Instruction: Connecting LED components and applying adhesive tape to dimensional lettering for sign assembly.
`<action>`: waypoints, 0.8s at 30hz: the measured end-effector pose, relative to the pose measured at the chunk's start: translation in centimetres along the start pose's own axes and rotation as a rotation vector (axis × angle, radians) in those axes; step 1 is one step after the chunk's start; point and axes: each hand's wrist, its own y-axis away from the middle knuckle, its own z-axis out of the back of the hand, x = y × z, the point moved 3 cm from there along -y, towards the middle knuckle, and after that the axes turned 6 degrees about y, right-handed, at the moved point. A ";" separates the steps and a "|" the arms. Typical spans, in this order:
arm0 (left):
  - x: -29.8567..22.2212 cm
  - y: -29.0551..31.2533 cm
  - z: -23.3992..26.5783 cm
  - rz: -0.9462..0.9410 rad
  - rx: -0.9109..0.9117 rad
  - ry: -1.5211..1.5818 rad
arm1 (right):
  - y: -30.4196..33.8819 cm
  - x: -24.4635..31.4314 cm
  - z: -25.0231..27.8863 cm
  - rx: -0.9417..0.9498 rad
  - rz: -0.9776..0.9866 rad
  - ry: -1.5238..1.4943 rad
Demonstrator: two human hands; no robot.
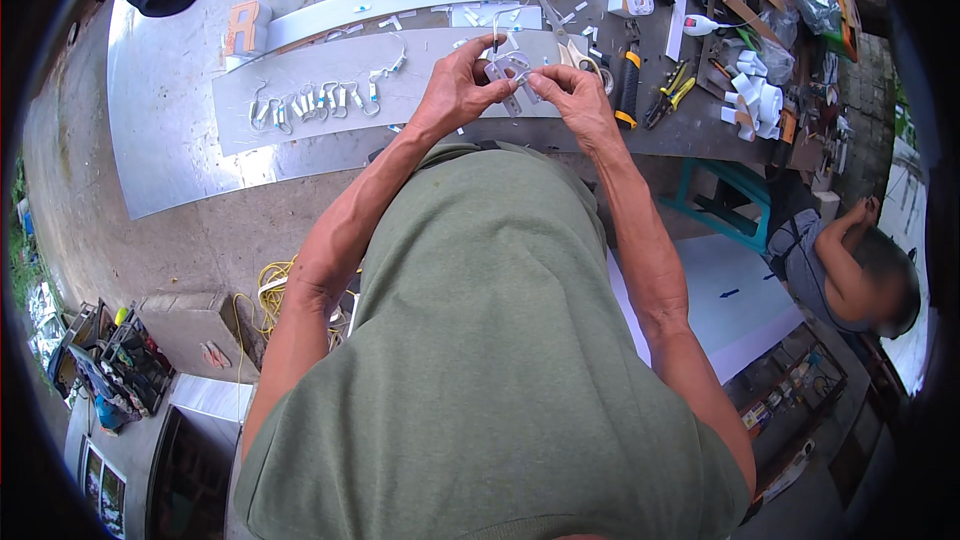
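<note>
Above the table's near edge my left hand (464,86) is closed round the left side of a small white hollow letter shell (508,67). My right hand (577,97) pinches at the shell's right edge with thumb and forefinger; any small part between those fingertips is hidden. A thin wire rises from the shell's top. To the left, a wired string of small white light modules (322,103) lies in loops on a grey sheet (235,110). Scissors (574,52) with pale handles lie just beyond my right hand.
A letter R block (246,28) stands near a long white strip (400,2). A yellow-black cutter (628,88), pliers (668,93) and a white glue gun (700,25) lie at right, beside white scraps (757,105). A person (845,265) sits at far right near a teal stool (725,210).
</note>
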 end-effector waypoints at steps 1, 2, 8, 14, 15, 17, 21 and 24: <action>0.0 0.0 0.0 0.009 0.003 -0.005 | -0.1 -0.2 -0.1 0.000 0.000 -0.001; 0.0 -0.1 -0.1 0.010 0.003 -0.005 | -0.2 -0.7 -0.1 -0.014 -0.005 -0.015; 0.0 -0.1 -0.1 0.005 0.008 -0.070 | -0.2 -0.7 -1.0 -0.044 -0.043 -0.191; 0.1 0.1 0.0 0.000 0.056 0.088 | -0.1 -1.7 -1.3 -0.018 -0.078 -0.340; 0.2 0.0 0.2 0.031 0.079 0.090 | -0.1 -1.8 -1.4 -0.028 -0.076 -0.340; 0.4 0.1 0.4 0.063 0.103 0.091 | -0.1 -2.4 -1.3 -0.049 -0.098 -0.363; 0.9 0.3 0.8 0.103 0.120 0.299 | -0.3 -2.6 -1.2 -0.108 -0.140 -0.560; 1.7 0.4 0.7 0.106 0.119 0.365 | -0.4 -2.9 -1.2 -0.072 -0.151 -0.536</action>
